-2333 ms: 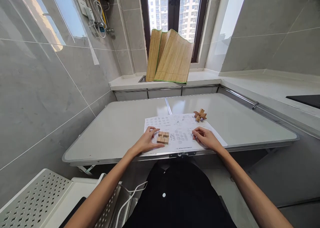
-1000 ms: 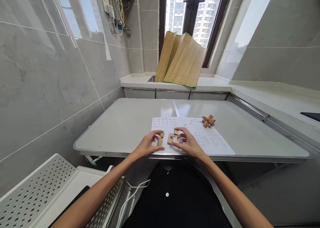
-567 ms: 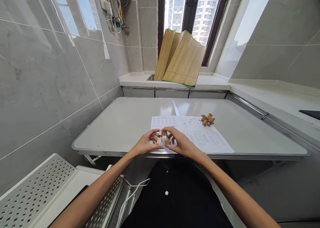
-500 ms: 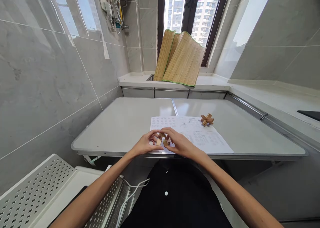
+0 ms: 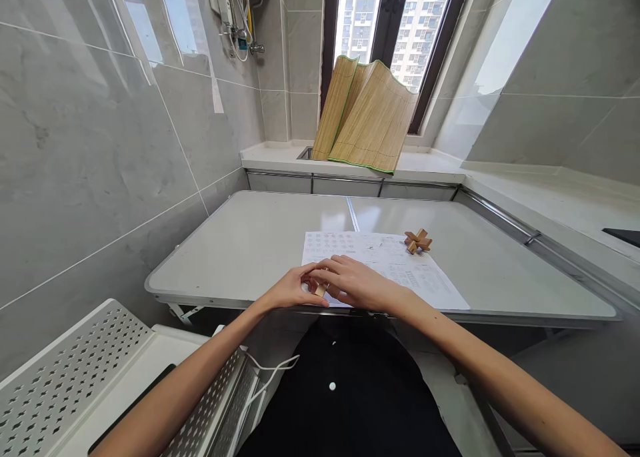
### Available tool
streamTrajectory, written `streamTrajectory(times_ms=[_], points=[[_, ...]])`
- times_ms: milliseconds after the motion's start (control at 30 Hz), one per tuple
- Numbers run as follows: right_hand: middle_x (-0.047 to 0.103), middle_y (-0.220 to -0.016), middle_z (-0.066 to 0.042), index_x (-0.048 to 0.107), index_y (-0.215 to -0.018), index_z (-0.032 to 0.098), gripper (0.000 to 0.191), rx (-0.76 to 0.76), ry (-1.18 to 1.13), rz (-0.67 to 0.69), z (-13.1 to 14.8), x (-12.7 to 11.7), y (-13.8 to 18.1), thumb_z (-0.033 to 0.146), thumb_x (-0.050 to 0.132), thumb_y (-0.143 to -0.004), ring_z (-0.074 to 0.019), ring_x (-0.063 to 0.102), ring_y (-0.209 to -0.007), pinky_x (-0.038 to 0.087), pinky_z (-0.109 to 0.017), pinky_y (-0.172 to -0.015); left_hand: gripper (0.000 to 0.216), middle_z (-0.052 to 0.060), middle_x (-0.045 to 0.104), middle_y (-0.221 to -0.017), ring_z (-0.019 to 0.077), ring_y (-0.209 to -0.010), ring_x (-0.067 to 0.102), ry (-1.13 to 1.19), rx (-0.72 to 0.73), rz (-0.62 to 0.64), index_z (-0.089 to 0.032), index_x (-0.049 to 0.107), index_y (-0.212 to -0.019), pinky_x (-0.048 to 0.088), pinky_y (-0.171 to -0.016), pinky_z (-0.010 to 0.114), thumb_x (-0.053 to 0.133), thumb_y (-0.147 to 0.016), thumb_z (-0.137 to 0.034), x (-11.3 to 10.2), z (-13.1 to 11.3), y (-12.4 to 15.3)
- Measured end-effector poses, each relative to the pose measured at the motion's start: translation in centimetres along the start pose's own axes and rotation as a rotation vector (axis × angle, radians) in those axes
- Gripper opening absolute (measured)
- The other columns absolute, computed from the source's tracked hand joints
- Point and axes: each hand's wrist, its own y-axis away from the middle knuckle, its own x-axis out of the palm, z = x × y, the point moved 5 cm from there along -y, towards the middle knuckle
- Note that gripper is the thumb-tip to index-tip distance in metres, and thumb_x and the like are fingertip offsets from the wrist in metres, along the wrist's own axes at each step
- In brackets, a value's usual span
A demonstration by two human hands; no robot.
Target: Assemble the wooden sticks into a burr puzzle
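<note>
Near the table's front edge, my left hand curls round a light wooden puzzle piece, thumb below and fingers above. My right hand reaches over from the right, its fingers bent over the same piece and covering most of it. How many wooden pieces lie under the fingers I cannot tell. Beneath both hands is a printed paper sheet with rows of small diagrams. On its upper right part sits an interlocking wooden burr puzzle, with its bars crossing like a star.
The white folding table has a seam down its middle. Behind it, a bamboo mat leans by the window on a ledge. A white perforated rack and a white cable are at lower left.
My right hand has moved over the wooden pieces, its fingers now covering ones that showed between the hands before. My left hand keeps its grip. The view has shifted slightly.
</note>
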Motion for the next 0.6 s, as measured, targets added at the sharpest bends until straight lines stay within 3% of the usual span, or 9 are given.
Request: streamTrajectory(times_ms=[267, 467, 600], points=[[0.062, -0.120, -0.015, 0.057, -0.126, 0.017, 0.043, -0.047, 0.061, 0.053, 0.45, 0.25, -0.40, 0.002, 0.058, -0.085, -0.0276, 0.056, -0.102, 0.049, -0.043, -0.086, 0.065, 0.001, 0.066, -0.095, 0.0189, -0.088, 0.058, -0.035, -0.044, 0.005, -0.019, 0.067, -0.117, 0.046, -0.079, 0.030, 0.092, -0.063, -0.047, -0.02, -0.04, 0.09], [0.065, -0.111, -0.013, 0.058, -0.123, 0.016, 0.036, -0.054, 0.021, 0.045, 0.02, 0.21, -0.48, 0.005, 0.055, -0.089, -0.0255, 0.056, -0.097, 0.048, -0.041, -0.087, 0.060, 0.002, 0.065, -0.091, 0.0180, -0.083, 0.058, -0.032, -0.024, 0.031, -0.018, 0.067, -0.111, 0.046, -0.074, 0.030, 0.091, -0.064, -0.046, 0.13, 0.23, 0.03], [0.066, -0.118, -0.014, 0.058, -0.125, 0.017, 0.035, -0.084, 0.011, 0.053, 0.00, 0.28, -0.63, 0.008, 0.056, -0.091, -0.0257, 0.056, -0.098, 0.047, -0.041, -0.088, 0.059, 0.001, 0.064, -0.088, 0.0166, -0.080, 0.057, -0.034, -0.021, 0.057, -0.017, 0.067, -0.111, 0.045, -0.071, 0.029, 0.092, -0.065, -0.043, 0.24, 0.48, 0.04]])
